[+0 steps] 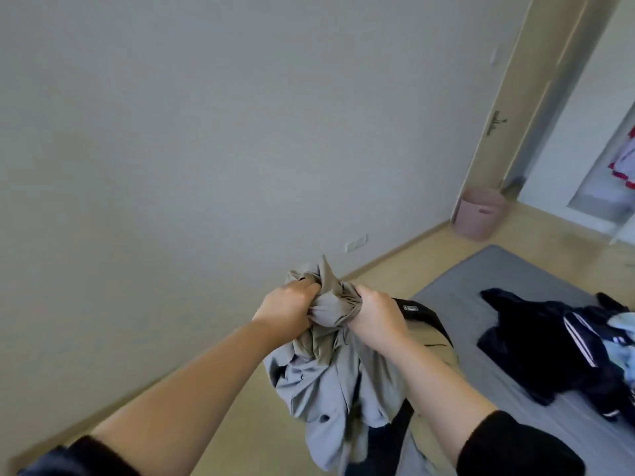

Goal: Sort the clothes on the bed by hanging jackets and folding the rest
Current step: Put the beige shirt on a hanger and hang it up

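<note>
Wall (171, 132) fills left and top of frame, only a socket (355, 242) low on it. Centre: left hand (288, 312), fingers curled tight into a bunched wad of the grey garment (319, 383), knuckles up. Right hand (376, 319) is just beside it doing the same, fist closed round the same wad. Both grip the cloth near its top and the rest hangs crumpled toward bottom centre. It's held up in the air probably to find a collar or shoulder and shake it open. Can't tell if it's a jacket or a shirt. Black strap (431, 321) with a small label loops behind the right wrist; unclear whether it's part of the garment. Right of frame: bed (498, 269) with grey sheet, and a dark clothes pile (543, 348) lying unsorted on it at the right edge. Pink bin (479, 214) sits on the floor by the wall, upper right, with the door (539, 108) above it.
</note>
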`<action>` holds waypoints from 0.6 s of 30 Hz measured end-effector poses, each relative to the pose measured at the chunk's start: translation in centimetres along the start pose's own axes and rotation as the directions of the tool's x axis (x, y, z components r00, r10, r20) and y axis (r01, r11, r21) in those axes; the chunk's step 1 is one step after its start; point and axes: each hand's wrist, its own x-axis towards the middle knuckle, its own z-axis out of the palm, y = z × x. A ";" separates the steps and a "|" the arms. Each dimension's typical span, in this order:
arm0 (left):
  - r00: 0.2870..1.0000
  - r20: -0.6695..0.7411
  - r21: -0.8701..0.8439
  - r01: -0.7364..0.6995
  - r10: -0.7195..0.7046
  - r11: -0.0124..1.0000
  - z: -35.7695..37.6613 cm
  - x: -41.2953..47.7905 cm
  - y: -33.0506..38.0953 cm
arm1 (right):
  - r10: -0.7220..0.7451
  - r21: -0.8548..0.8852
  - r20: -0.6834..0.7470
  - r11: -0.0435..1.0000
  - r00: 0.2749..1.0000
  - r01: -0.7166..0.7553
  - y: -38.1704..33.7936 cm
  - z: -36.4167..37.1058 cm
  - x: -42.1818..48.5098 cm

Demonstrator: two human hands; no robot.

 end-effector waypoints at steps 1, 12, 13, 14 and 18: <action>1.000 -0.002 0.010 0.004 -0.004 1.000 -1.0 1.0 -2.2 | -0.011 0.014 -0.011 1.000 1.000 0.011 -1.4 0.7 2.2; 0.994 -0.096 0.022 -0.052 0.054 0.998 -2.0 19.0 -16.7 | 0.079 0.029 -0.148 0.997 0.986 -0.075 -3.0 3.9 23.7; 0.993 -0.098 0.011 -0.058 0.059 0.998 -1.6 21.2 -17.5 | 0.084 0.030 -0.156 0.996 0.984 -0.081 -2.2 4.0 25.8; 0.993 -0.098 0.004 -0.067 0.067 0.998 -1.2 23.5 -18.2 | 0.090 0.042 -0.159 0.996 0.983 -0.084 -1.4 4.0 27.9; 0.991 -0.059 -0.017 -0.121 0.120 0.992 -0.3 33.5 -20.8 | 0.120 0.033 -0.171 0.993 0.978 -0.116 1.7 2.8 36.5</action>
